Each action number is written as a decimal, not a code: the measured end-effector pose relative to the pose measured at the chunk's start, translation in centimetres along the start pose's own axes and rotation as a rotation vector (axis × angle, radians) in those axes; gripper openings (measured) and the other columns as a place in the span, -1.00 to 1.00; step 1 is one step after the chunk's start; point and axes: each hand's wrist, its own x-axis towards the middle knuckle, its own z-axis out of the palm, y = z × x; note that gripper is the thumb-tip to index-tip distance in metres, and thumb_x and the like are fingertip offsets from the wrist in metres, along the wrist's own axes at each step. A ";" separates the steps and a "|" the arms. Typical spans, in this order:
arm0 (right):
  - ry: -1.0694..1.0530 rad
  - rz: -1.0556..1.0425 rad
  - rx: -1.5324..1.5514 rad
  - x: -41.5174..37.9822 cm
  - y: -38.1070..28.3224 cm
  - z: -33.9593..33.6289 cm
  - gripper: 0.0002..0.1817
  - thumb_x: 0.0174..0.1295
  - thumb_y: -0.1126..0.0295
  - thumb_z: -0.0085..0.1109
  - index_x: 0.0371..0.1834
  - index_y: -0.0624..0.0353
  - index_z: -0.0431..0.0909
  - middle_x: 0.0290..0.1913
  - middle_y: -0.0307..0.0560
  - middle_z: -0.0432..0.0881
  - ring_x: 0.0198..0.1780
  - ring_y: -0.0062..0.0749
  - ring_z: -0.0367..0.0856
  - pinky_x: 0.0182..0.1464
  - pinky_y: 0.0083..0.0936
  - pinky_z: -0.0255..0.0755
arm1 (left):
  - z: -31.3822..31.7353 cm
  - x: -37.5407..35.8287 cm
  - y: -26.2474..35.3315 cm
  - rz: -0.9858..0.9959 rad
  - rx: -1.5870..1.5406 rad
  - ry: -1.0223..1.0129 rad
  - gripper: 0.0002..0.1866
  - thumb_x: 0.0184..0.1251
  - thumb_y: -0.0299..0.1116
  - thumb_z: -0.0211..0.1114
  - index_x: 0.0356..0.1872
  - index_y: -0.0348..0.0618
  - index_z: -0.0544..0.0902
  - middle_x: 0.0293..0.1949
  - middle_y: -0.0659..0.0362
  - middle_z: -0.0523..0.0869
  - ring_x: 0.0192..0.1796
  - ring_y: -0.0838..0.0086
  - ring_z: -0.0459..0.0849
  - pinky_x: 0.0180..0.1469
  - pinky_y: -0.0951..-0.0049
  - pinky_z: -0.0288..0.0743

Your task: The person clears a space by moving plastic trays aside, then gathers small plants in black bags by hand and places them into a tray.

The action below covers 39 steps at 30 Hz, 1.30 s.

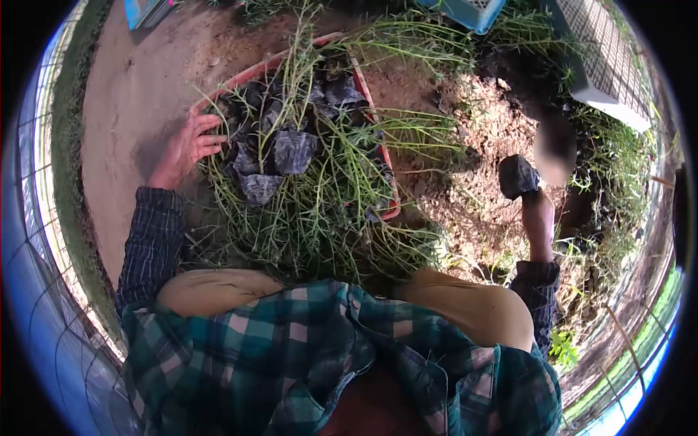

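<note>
A red crate [393,174] stands in front of my knees, filled with green-stemmed plants [320,182] in black plastic nursery bags [294,151]. At the crate's left side is my left hand [190,147], its fingers stretched over the edge among the stems and holding nothing visible. Out to the right, over the bare soil, my right hand [538,207] is closed on a black nursery bag [518,176]. The fingers are mostly hidden behind that bag, and no plant can be made out in it.
Sunlit loose soil [480,196] lies right of the crate, bordered by more green plants [618,174]. A grey-white mesh crate [607,58] stands at the upper right. A blue crate [472,13] is at the top, and another blue container [145,11] is at the upper left.
</note>
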 end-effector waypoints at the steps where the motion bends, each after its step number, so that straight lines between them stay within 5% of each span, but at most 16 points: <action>1: 0.011 -0.127 0.194 -0.2 -3.5 -1.6 -0.71 0.23 0.27 0.13 -0.23 0.35 0.54 -0.40 0.13 0.63 -0.41 -0.13 0.60 -0.36 -0.31 0.41 | -0.4 -0.3 0.1 0.009 -0.009 0.043 -0.40 0.50 0.12 -0.20 0.23 -0.21 0.34 0.24 0.02 0.39 0.10 0.34 0.54 0.13 0.34 0.45; 4: -0.306 -0.259 0.738 -0.3 -11.8 -4.6 -0.78 0.25 0.37 0.10 -0.30 0.37 0.52 -0.56 -0.24 0.49 -0.47 -0.70 0.34 -0.45 -0.60 0.29 | -2.4 -1.2 -0.5 0.065 -0.035 0.122 -0.44 0.50 0.07 -0.16 0.18 -0.22 0.38 0.19 -0.02 0.42 0.04 0.34 0.57 0.09 0.34 0.47; 8: -0.368 -0.662 1.005 -4.2 -23.4 -8.4 -0.83 0.27 0.41 0.11 -0.23 0.34 0.50 -0.49 -0.29 0.51 -0.45 -0.69 0.35 -0.44 -0.62 0.29 | -3.5 -3.1 -2.0 0.016 -0.074 0.211 -0.42 0.49 0.10 -0.15 0.13 -0.25 0.42 0.12 0.05 0.48 0.04 0.37 0.55 0.09 0.34 0.46; 9: -0.430 -0.727 0.910 -4.4 -25.3 -8.8 -0.84 0.29 0.42 0.11 -0.20 0.33 0.50 -0.45 -0.25 0.54 -0.44 -0.63 0.39 -0.40 -0.57 0.35 | -3.6 -3.7 -2.2 0.014 -0.034 0.225 -0.42 0.50 0.12 -0.19 0.13 -0.23 0.42 0.12 0.09 0.49 0.05 0.40 0.54 0.11 0.37 0.45; 12: -0.209 -1.031 0.840 -6.4 -32.3 -8.4 -0.81 0.27 0.38 0.08 -0.19 0.30 0.50 -0.44 0.10 0.62 -0.41 0.02 0.62 -0.28 -0.25 0.48 | -4.3 -4.8 -2.8 0.045 0.003 0.257 -0.41 0.49 0.14 -0.21 0.12 -0.21 0.44 0.09 0.13 0.50 0.05 0.44 0.53 0.13 0.38 0.44; 14: -0.171 -1.100 0.620 -7.2 -36.5 -7.2 -0.73 0.28 0.33 0.03 -0.22 0.40 0.46 -0.48 0.23 0.59 -0.40 0.20 0.60 -0.27 -0.15 0.51 | -4.3 -5.0 -2.6 0.011 0.006 0.306 -0.40 0.50 0.14 -0.21 0.12 -0.22 0.43 0.09 0.12 0.50 0.06 0.43 0.52 0.14 0.36 0.43; 17: -0.241 -1.262 0.404 -8.6 -39.7 -3.3 -0.60 0.28 0.27 0.05 -0.31 0.57 0.41 -0.36 0.40 0.53 -0.17 0.15 0.57 -0.09 -0.14 0.49 | -4.8 -5.5 -2.3 0.026 0.035 0.273 -0.41 0.50 0.13 -0.21 0.13 -0.23 0.43 0.09 0.11 0.50 0.10 0.41 0.50 0.14 0.35 0.43; 20: -0.273 -1.425 0.532 -7.4 -38.2 0.2 -0.68 0.25 0.25 0.12 -0.25 0.38 0.49 -0.25 0.26 0.57 -0.12 0.10 0.56 -0.07 -0.18 0.47 | -6.7 -5.8 -2.6 0.059 0.047 0.248 -0.46 0.51 0.08 -0.17 0.14 -0.22 0.42 0.12 0.10 0.49 0.15 0.39 0.48 0.14 0.33 0.43; 23: 0.017 -0.902 0.609 -2.0 -34.7 2.5 -0.70 0.24 0.23 0.14 -0.28 0.32 0.51 -0.29 0.16 0.59 -0.19 -0.02 0.60 -0.11 -0.22 0.49 | -11.1 -5.6 -7.0 0.096 -0.065 0.450 -0.54 0.51 -0.02 -0.10 0.14 -0.19 0.41 0.08 0.11 0.49 0.12 0.39 0.48 0.14 0.29 0.43; 26: 0.171 -0.509 0.457 5.3 -28.6 7.7 -0.61 0.19 0.15 0.19 -0.24 0.35 0.51 -0.37 0.10 0.63 -0.24 -0.14 0.64 -0.16 -0.24 0.50 | -12.1 -5.0 -10.9 -0.180 -0.149 0.611 -0.59 0.46 -0.12 0.01 0.18 -0.13 0.34 0.02 0.12 0.48 0.05 0.36 0.50 0.03 0.24 0.49; 28: -0.378 -0.160 0.582 5.3 -28.0 7.8 -0.68 0.19 0.21 0.15 -0.25 0.31 0.58 -0.39 0.06 0.66 -0.33 -0.34 0.65 -0.31 -0.40 0.50 | -11.3 -4.8 -14.0 -0.311 -0.172 0.411 -0.56 0.41 -0.11 0.07 0.20 -0.06 0.29 -0.09 0.17 0.49 -0.08 0.40 0.53 -0.14 0.26 0.56; 29: -0.361 -0.255 0.538 5.6 -27.8 9.3 -0.65 0.24 0.17 0.10 -0.22 0.31 0.57 -0.39 0.11 0.66 -0.40 -0.25 0.66 -0.35 -0.33 0.50 | -8.8 -4.8 -13.2 -0.399 -0.148 0.411 -0.56 0.42 -0.09 0.04 0.20 -0.04 0.30 -0.14 0.21 0.50 -0.15 0.39 0.56 -0.19 0.26 0.57; 30: -0.251 -0.511 0.451 6.2 -27.1 11.3 -0.42 0.27 -0.11 -0.01 -0.25 0.31 0.59 -0.34 0.23 0.67 -0.27 -0.01 0.69 -0.17 -0.21 0.53 | -7.6 -4.3 -13.5 -0.457 -0.085 0.337 -0.56 0.44 -0.04 -0.01 0.19 -0.05 0.34 -0.08 0.19 0.56 -0.15 0.34 0.61 -0.22 0.21 0.59; 32: -0.263 -0.519 0.503 5.5 -28.4 11.7 -0.44 0.26 -0.07 -0.03 -0.19 0.31 0.59 -0.31 0.26 0.65 -0.23 0.04 0.67 -0.18 -0.15 0.52 | -4.0 -4.1 -11.4 -0.467 -0.158 0.081 -0.57 0.45 0.01 -0.07 0.06 -0.08 0.51 -0.09 0.14 0.65 -0.11 0.33 0.66 -0.11 0.16 0.60; 35: -0.452 -0.472 0.592 4.8 -28.6 9.9 -0.41 0.23 -0.14 -0.03 -0.08 0.23 0.53 -0.14 0.25 0.63 -0.07 0.10 0.60 0.00 -0.13 0.43 | -5.6 -2.4 -13.5 -0.468 0.043 0.148 -0.55 0.42 0.06 -0.02 0.09 -0.03 0.51 -0.03 0.19 0.63 -0.06 0.33 0.63 -0.15 0.19 0.57; 39: -0.316 -0.469 0.735 3.0 -28.6 11.0 -0.54 0.21 0.02 0.01 -0.08 0.21 0.52 -0.21 0.21 0.63 -0.11 0.12 0.60 -0.03 -0.12 0.44 | -7.2 -2.1 -15.3 -0.406 -0.050 0.342 -0.59 0.43 0.04 -0.03 -0.02 -0.05 0.53 -0.18 0.21 0.62 -0.22 0.40 0.58 -0.30 0.31 0.49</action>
